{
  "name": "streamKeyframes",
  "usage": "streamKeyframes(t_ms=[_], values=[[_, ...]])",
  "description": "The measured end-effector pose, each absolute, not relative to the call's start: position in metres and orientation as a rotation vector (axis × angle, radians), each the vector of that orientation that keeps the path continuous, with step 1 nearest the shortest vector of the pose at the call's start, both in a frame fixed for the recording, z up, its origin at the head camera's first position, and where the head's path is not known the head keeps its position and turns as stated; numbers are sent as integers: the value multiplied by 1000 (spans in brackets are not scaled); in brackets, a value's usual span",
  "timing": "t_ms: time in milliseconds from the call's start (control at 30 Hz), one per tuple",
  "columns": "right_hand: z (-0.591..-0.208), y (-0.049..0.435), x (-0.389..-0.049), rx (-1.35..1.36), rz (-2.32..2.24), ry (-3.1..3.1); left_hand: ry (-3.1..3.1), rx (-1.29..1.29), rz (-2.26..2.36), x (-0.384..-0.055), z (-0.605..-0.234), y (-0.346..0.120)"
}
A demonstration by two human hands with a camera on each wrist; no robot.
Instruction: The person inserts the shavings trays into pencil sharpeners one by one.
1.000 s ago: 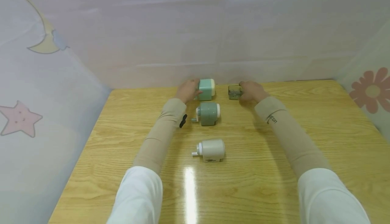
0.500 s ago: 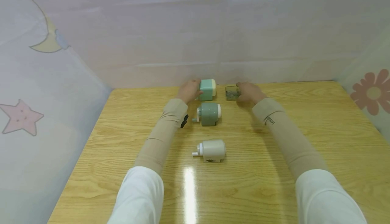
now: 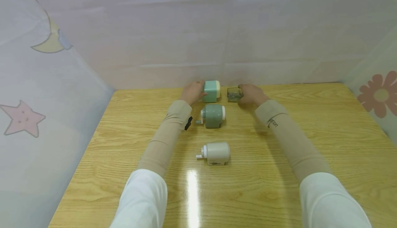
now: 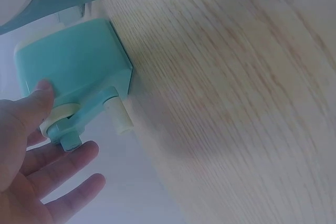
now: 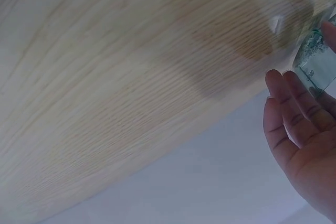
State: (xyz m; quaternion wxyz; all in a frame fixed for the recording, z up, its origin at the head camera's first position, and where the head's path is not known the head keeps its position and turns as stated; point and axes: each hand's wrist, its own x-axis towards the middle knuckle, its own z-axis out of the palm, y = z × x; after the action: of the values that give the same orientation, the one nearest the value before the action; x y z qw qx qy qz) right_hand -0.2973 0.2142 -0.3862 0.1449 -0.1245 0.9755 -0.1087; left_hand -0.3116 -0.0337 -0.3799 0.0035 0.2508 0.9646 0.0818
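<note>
A mint-green crank pencil sharpener [image 3: 210, 91] stands at the table's back edge. My left hand [image 3: 193, 92] holds it from the left. In the left wrist view the thumb presses its body beside the crank [image 4: 71, 124], and the other fingers spread past the crank. Just right of it, my right hand [image 3: 252, 94] pinches a see-through shavings drawer [image 3: 234, 95]. Dark shavings show inside the drawer [image 5: 317, 59] in the right wrist view, where the thumb and part of the grip are cut off by the frame. A small gap separates drawer and sharpener.
A darker green crank sharpener [image 3: 214, 116] lies close in front of the mint one. Nearer the front is a beige crank sharpener [image 3: 218, 153]. The wooden table [image 3: 263, 186] meets a pale wall [image 3: 173, 31] at the back.
My right hand has slid left with the shavings drawer, closing some of the gap to the mint sharpener. The left hand keeps its hold; the other sharpeners stay put.
</note>
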Motion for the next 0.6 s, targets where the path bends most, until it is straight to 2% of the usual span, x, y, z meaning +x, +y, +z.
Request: streamKeyframes(t_ms=[600], values=[[-390, 203, -302, -381, -339, 2808, 3007, 737, 307, -312, -379, -31]])
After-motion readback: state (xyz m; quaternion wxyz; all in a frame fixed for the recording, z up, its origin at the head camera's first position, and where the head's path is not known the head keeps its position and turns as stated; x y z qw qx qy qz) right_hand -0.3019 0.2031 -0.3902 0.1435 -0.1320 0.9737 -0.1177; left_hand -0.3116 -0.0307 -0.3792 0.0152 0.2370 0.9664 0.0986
